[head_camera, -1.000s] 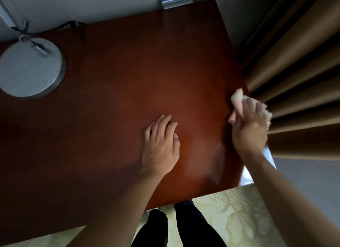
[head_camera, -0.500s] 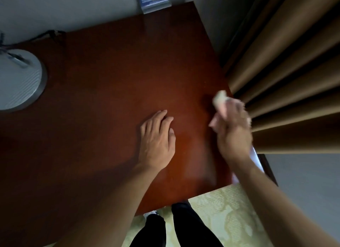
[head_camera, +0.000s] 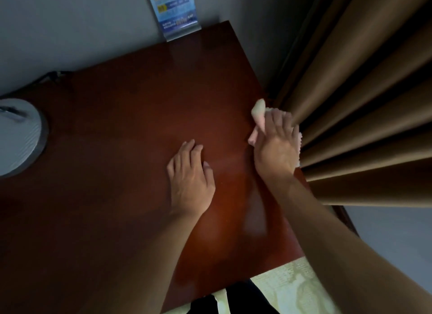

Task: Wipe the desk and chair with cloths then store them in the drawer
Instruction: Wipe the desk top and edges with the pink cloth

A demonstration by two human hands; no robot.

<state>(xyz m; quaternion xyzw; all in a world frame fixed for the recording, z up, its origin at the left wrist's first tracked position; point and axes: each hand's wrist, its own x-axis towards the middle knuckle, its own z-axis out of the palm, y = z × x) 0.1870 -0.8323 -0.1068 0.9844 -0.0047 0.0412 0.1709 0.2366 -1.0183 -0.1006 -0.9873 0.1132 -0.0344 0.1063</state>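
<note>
At the frame's right, the right hand (head_camera: 275, 147) grips a cloth (head_camera: 258, 111) on the surface (head_camera: 117, 126); the left hand (head_camera: 190, 180) lies open. The cloth could snag the curtain (head_camera: 362, 103).

the worktop (head_camera: 117, 131) is a dark reddish-brown wooden top with a smooth, glossy face, its far edge against the wall and its right edge beside the curtain folds. a pale pinkish-white cloth (head_camera: 258, 113) lies bunched at that right edge, pressed flat onto the wood, one rounded end poking out toward the far side and a frayed corner showing toward the curtain.
</note>
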